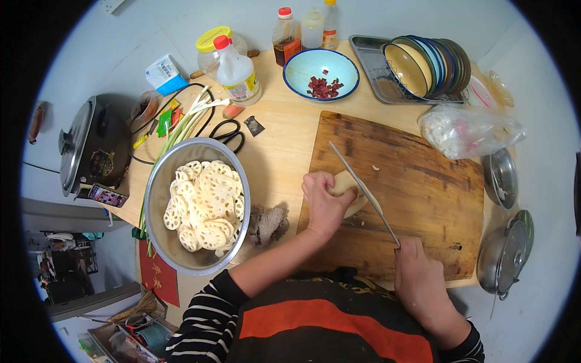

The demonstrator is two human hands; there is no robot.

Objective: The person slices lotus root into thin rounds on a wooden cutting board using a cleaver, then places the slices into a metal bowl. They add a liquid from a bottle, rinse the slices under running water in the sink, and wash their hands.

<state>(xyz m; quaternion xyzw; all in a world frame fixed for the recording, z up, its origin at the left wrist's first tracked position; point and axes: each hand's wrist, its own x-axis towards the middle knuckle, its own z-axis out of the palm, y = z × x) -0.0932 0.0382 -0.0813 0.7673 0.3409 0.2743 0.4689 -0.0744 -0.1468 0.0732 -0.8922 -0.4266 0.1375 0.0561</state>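
On the wooden cutting board (422, 199), my left hand (327, 199) grips a piece of peeled lotus root (343, 182) from its left side. My right hand (418, 277) is closed round the handle of a kitchen knife (363, 186), seen almost edge-on. The blade lies along the right side of the root, with a pale sliver of it showing beyond the blade. Small white scraps rest on the board. To the left of my left hand stands a steel bowl (152, 218) holding many round lotus root slices (213, 193).
Behind the board is an enamel bowl (302, 68) with diced dark red pieces. Scissors (229, 134), green onions (186, 118) and a crumpled cloth (268, 222) lie near the steel bowl. A plastic bag (467, 129) overhangs the board's back right corner. Lidded pots stand on both sides.
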